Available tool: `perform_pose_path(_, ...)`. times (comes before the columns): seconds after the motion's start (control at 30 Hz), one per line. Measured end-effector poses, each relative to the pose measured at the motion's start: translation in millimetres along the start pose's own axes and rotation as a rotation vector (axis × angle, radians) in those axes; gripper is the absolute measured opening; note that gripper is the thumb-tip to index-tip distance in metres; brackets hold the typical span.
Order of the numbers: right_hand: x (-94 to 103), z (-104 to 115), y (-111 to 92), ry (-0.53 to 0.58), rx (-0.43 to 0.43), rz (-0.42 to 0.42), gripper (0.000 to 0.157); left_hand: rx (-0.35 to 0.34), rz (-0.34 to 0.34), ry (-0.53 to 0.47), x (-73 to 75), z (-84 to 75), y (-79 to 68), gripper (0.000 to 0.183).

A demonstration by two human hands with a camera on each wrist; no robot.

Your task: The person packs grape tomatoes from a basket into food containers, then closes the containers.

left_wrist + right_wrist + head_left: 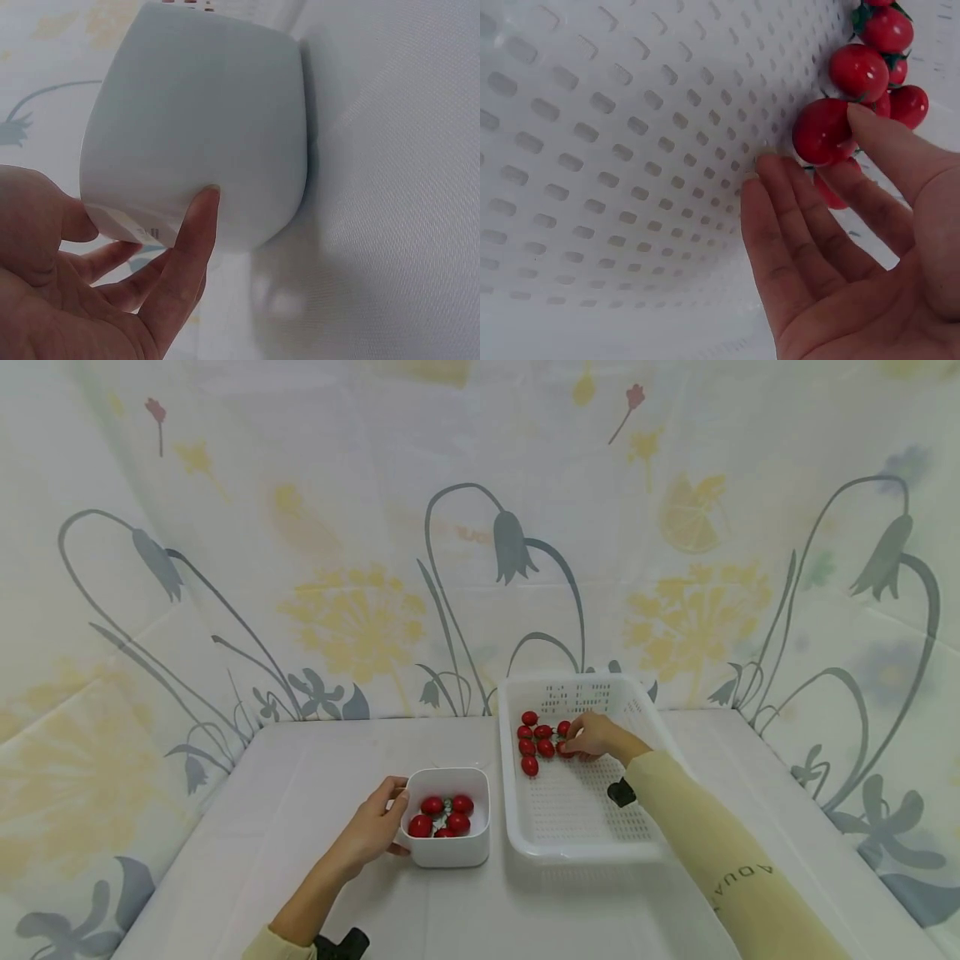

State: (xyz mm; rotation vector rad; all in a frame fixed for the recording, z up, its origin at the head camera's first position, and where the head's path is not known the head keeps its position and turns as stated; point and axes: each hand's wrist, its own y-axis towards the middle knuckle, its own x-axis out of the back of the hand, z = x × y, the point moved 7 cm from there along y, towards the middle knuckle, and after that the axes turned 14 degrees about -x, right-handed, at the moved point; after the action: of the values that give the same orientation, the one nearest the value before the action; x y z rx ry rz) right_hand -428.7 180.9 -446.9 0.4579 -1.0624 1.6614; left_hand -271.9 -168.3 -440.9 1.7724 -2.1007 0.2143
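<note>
5 tomatoes (421,826) showed in the white box (450,853), near left, which I saw the left hand (372,823) gripping. About 8 sat in the basket (562,818) at right, 1 pinched by the right hand (597,734). I judged the work partway along, those 8 left.

Room type unclear: floral cloth (480,618) screens white table (285,802).

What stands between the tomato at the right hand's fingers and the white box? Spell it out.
Between that tomato and the white box stand other tomatoes, the basket's left wall and the box's rim. Nothing visible covers the box's open top.
</note>
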Motion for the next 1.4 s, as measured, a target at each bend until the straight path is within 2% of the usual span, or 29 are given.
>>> perform_pose_path(0.3,3.1,-0.8,-4.1,0.025,-0.023,-0.022,0.014,-0.007,0.0,-0.002,-0.7,-0.9,0.2,0.031)
perform_pose_path(0.57,11.0,-2.7,-10.7,0.095,-0.029,-0.024,0.015,-0.01,0.005,-0.002,-0.1,0.3,0.5,0.031)
perform_pose_path(0.9,24.4,6.5,-31.6,0.216,0.066,-0.011,0.022,-0.009,0.01,0.003,0.4,-0.8,0.3,0.032)
perform_pose_path(1.4,37.8,13.6,-61.1,0.305,0.121,0.022,0.029,-0.021,0.021,-0.001,-0.1,0.0,1.1,0.033)
